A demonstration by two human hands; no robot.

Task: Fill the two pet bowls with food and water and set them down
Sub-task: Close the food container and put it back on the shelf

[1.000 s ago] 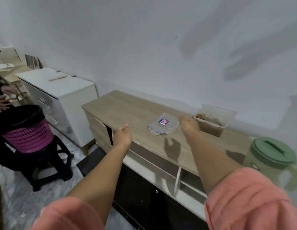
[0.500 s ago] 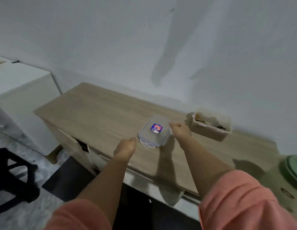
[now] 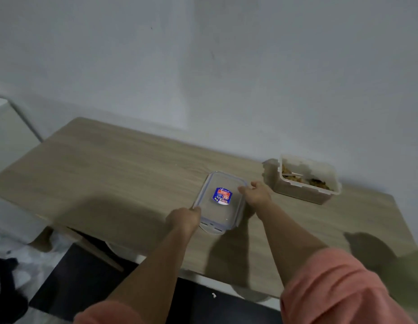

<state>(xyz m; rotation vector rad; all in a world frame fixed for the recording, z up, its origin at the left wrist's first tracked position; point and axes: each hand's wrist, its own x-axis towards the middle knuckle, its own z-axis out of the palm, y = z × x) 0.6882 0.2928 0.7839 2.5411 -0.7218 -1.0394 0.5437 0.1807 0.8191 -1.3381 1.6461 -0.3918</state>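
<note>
A clear plastic container lid point(image 3: 220, 208) with a blue and red sticker lies on the wooden table point(image 3: 114, 171). My left hand point(image 3: 184, 218) grips its near left edge, fingers curled. The far right edge is pinched by my right hand point(image 3: 256, 195), with the thumb over the rim. To the right, by the wall, stands an open clear container point(image 3: 307, 192) holding brown pet food. No pet bowl is in view.
A white cabinet point(image 3: 6, 136) stands left of the table. A blurred green object point(image 3: 413, 265) sits at the table's right end. Part of a black stool point(image 3: 6, 298) shows on the floor at the lower left.
The view has moved closer to the table and turned down. Both hands reached forward from the air and closed on the two sides of the lid.
</note>
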